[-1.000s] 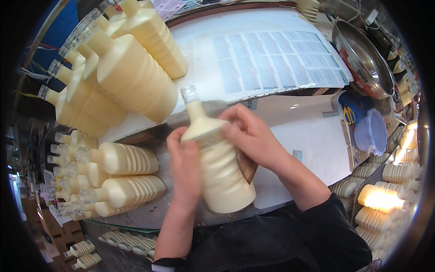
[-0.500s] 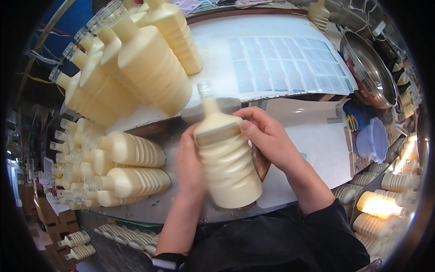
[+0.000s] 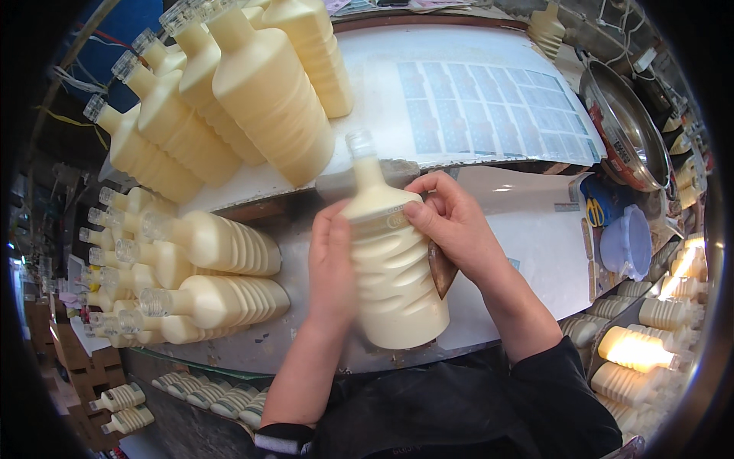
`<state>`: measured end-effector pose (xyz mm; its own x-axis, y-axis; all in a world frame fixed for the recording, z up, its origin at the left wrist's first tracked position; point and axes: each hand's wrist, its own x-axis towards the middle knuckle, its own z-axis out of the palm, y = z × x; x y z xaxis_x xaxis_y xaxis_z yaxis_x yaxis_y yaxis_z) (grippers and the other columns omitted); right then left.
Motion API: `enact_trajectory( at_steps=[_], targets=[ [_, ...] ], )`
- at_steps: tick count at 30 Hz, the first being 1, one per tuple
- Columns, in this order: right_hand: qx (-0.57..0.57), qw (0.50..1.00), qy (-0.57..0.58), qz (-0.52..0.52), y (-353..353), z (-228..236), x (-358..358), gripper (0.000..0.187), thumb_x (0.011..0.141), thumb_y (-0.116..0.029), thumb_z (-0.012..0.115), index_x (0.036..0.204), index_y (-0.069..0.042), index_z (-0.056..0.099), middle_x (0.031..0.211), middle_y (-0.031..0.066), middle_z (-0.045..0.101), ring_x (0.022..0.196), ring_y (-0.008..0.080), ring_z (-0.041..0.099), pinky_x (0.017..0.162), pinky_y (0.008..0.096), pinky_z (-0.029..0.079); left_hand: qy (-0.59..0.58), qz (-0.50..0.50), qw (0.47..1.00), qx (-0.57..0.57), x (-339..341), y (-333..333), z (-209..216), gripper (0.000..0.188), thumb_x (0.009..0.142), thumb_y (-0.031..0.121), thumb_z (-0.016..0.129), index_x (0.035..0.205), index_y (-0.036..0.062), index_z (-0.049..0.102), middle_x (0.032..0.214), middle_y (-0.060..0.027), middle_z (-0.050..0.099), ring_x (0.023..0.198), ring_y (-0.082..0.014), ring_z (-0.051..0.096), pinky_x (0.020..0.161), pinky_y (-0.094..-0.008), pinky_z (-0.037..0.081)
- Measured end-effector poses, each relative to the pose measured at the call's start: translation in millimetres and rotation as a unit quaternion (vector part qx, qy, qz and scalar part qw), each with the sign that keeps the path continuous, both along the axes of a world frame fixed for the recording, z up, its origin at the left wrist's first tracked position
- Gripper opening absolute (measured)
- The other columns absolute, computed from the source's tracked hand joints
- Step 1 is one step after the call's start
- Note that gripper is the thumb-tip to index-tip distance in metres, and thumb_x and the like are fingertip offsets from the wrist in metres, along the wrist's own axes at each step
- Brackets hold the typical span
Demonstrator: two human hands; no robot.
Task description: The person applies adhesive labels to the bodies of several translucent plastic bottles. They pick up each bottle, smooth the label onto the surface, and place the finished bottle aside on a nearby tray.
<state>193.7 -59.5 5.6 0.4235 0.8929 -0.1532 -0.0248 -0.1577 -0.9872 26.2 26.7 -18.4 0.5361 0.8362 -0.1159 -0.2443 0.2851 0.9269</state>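
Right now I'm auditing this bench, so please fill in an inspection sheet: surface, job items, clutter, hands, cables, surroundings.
Surface: white worktop bears a sheet of pale-blue label-like rectangles; a white sheet lies below.
Job items: cream ribbed bottle with grey band near its shoulder; standing bottles and lying bottles at left.
Clutter: yellow-handled scissors, lilac basin and metal pan at right.
Hands: left hand, partly blurred, at the bottle's left side; right hand holds a brown pointed tool, thumb at the band's right end.
Cables: white cords upper right; thin strands upper left.
Surroundings: more bottles lower right; cardboard boxes lower left.
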Motion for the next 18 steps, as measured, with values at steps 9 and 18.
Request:
enact_trajectory(
  at_steps=[9, 18],
  targets=[
    [-0.009, 1.0, -0.023, -0.003, -0.3, -1.3, 0.9, 0.029, 0.101, -0.025, 0.068, 0.117, -0.003, 0.057, 0.085, 0.0006, 0.065, 0.076, 0.0032, 0.058, 0.068, 0.021, 0.046, 0.003, 0.003, 1.0, 0.02, -0.2, 4.0, -6.3, 0.04, 0.113, 0.035, 0.039, 0.127, 0.0015, 0.055, 0.117, -0.0086, 0.065, 0.106, -0.0136, 0.061, 0.098, -0.0316, 0.049],
    [-0.018, 0.999, -0.016, -0.024, -25.7, 12.3, -8.2, 0.05, 0.094, -0.023, 0.073, 0.134, 0.0, 0.057, 0.08, -0.0019, 0.058, 0.074, 0.0046, 0.054, 0.067, 0.0238, 0.046, -0.011, -0.079, 0.997, 0.007, -21.4, -14.6, -9.9, 0.046, 0.11, 0.03, 0.046, 0.147, 0.0015, 0.044, 0.139, -0.0117, 0.057, 0.126, -0.0185, 0.057, 0.108, -0.0349, 0.046]
  ],
)
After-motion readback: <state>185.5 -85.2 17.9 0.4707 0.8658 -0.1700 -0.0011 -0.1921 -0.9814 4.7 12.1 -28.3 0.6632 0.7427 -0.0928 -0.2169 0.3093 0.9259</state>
